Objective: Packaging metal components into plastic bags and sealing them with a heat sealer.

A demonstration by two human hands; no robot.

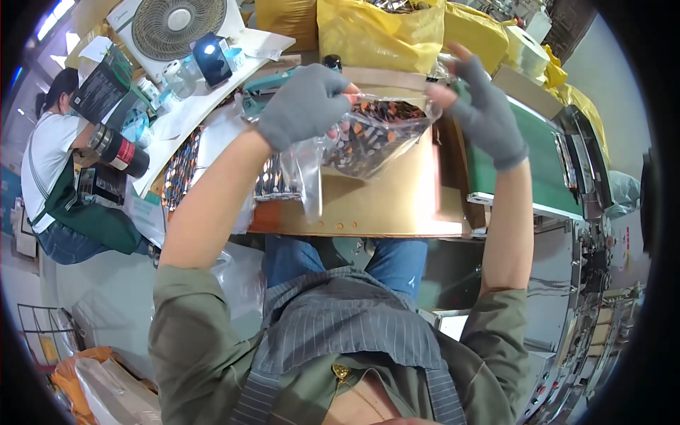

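My left hand [304, 106], in a grey fingerless glove, pinches the upper edge of a clear plastic bag [375, 149] that holds many small orange, black and pale patterned pieces. Beside the bag's upper right corner, my right hand [482, 113], gloved likewise, has its fingers spread; its thumb is near the plastic, and whether it touches cannot be made out. Both are over a gold-tan board [389, 205]. Below my left hand, more clear plastic [308, 173] partly covers rows of patterned items [276, 185].
At left, a person [53, 163] sits by a white table [173, 127] with a thermos [117, 149], bottles and a phone; a fan [177, 25] stands behind. Yellow sacks [375, 39] line the back. A green conveyor [520, 170] is at right, machinery [588, 283] below it.
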